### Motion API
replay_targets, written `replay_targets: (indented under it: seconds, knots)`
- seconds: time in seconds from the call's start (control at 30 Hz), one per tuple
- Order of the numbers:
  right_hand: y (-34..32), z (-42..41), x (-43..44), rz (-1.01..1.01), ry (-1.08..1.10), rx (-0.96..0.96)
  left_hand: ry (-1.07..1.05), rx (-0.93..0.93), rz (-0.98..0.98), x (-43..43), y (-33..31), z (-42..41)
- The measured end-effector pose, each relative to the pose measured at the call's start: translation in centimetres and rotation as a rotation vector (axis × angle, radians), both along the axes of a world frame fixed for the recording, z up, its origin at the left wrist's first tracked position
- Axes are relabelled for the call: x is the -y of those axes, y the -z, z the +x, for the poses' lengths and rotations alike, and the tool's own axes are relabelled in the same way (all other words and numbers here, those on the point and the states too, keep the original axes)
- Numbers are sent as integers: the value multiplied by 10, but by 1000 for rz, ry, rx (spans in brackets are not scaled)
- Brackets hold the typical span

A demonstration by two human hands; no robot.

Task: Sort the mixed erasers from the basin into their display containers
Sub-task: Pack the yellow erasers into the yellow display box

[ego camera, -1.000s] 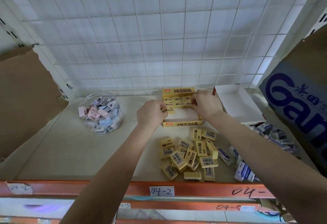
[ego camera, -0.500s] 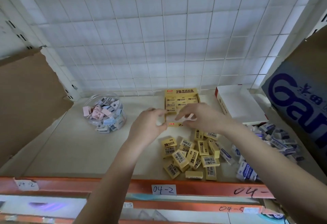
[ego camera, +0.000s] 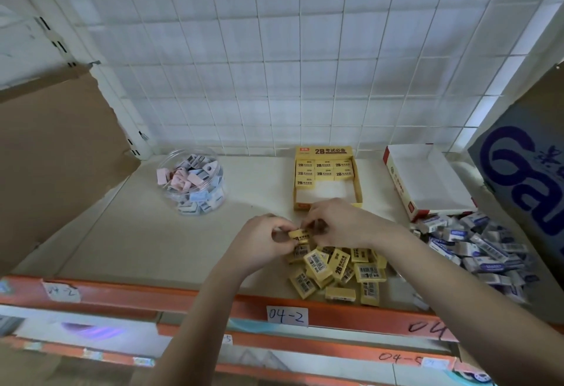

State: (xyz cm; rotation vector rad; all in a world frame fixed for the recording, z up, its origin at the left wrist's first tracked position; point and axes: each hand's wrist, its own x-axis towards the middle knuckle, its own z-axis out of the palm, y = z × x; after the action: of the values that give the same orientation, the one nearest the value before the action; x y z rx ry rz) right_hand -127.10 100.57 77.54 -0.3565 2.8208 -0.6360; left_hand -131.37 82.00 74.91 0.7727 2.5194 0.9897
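You are looking down at a pale shelf point(ego camera: 152, 242) backed by a white wire grid point(ego camera: 274, 50). Both your forearms reach in from the bottom edge and meet near the middle.

Your left hand point(ego camera: 262, 242) and right hand point(ego camera: 341, 227) are together on one yellow eraser point(ego camera: 300, 236). The left fingers point(ego camera: 282, 228) are curled and pinch its left end, and the right hand's curled fingers pinch its right end. The eraser is held just above the far edge of a loose pile of yellow erasers point(ego camera: 335, 269), some of which show barcodes and others a printed "2B". The pile lies near the shelf's front edge.

Just beyond your hands stands an open yellow display box point(ego camera: 357, 184). Neat rows of the same yellow erasers fill its far end, and the white floor of its near part is bare. Your right hand overlaps its front wall in this view.

To the right of that box is a white display box with a red side point(ego camera: 399, 190), its inside bare white. Just beside its near end, a heap of blue-and-white erasers point(ego camera: 476, 245) spreads along the shelf's right side.

At the far left stands a clear round jar point(ego camera: 189, 153) holding pink, blue and grey erasers, well apart from your hands.

Brown cardboard point(ego camera: 55, 156) leans at the left, and a carton with large blue lettering point(ego camera: 525, 178) stands at the right. An orange rail point(ego camera: 122, 294) runs along the shelf's front, with a handwritten label reading "04-2" point(ego camera: 287, 316).
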Motion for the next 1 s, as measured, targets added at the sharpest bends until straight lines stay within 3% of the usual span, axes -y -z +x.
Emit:
replay_targets:
  seconds: [0.23, 0.4, 0.7, 1.0]
  knots:
    - [-2, 2, -7, -84, 115, -52, -36, 81, 109, 10, 5, 2]
    - [-1, 3, -20, -99, 175, -77, 133, 118, -54, 18, 3, 5]
    - [-1, -2, 0, -59, 107, -83, 122, -84, -42, 21, 12, 8]
    - [2, 6, -4, -75, 109, -81, 44, -138, 25, 21, 18, 13]
